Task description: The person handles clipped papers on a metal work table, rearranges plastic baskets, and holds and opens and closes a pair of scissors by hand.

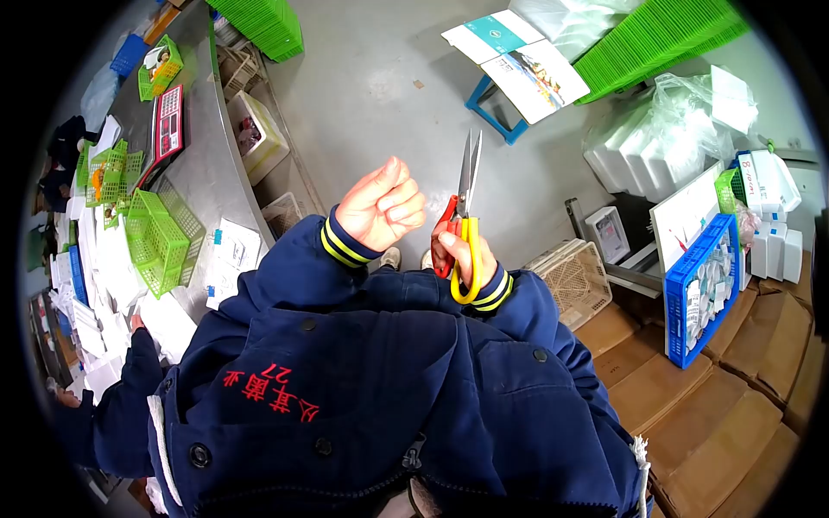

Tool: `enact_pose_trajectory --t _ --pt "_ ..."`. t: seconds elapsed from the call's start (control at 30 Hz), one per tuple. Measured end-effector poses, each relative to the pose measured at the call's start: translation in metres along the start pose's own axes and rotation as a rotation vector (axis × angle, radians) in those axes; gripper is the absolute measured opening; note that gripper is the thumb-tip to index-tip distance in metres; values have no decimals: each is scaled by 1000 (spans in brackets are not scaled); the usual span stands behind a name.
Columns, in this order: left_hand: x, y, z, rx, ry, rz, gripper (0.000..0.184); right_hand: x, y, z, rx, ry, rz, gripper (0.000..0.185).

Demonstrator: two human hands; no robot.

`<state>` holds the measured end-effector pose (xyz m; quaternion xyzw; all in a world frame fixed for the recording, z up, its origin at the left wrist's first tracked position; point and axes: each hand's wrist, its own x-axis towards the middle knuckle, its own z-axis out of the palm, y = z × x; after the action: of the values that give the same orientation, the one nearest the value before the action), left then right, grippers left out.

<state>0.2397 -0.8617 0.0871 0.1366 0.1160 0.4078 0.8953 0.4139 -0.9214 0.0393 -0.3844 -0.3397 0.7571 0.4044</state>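
My left hand [380,207] is raised in front of my jacket, its fingers curled towards the palm and the thumb up. Nothing shows in it. Just to its right, my right hand [471,257] is closed around the handles of scissors [469,177]. One handle part is red and the other yellow. Their metal blades point away from me, tips slightly apart. I cannot tell whether this is one pair or two held together. The hands and scissors are apart from each other, above the floor.
A steel counter [200,164] on the left carries green baskets [158,246] and a red scale [168,121]. Another person's sleeve [129,406] is at lower left. Ahead stands a blue stool [494,112] under printed boards. A blue crate [678,324] and cardboard boxes [717,432] are right.
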Motion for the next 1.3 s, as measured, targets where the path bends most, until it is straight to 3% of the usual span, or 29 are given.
enact_pose_trajectory --t 0.23,0.3,0.33,0.37,0.43,0.47,0.5,0.57,0.7,1.3 --pt "1 1 -6 3 -49 20 26 -1 -5 -2 -82 26 53 17" --pt "0 -4 -3 574 163 319 16 0 -8 -1 -340 138 -108 19" --pt "-4 0 -8 989 138 428 11 2 -9 -5 -495 171 -226 24" --pt "-3 7 -4 1467 56 625 22 1 -14 -6 -503 180 -234 24" --pt "-6 15 16 2089 -1 808 35 -1 -22 -4 -678 355 -339 29" --pt "-7 14 14 2202 -32 843 40 0 -28 -3 -727 425 -400 35" --pt "-8 15 12 2199 -38 850 40 1 -36 -3 -730 430 -405 35" --pt "-10 14 12 2384 -98 844 43 -1 -54 -3 -1073 464 -592 41" --pt "-8 7 7 2476 -104 904 46 -2 -53 -7 -1199 468 -588 45" --pt "-4 -5 3 2550 -33 877 39 -3 -43 2 -1230 535 -628 45"
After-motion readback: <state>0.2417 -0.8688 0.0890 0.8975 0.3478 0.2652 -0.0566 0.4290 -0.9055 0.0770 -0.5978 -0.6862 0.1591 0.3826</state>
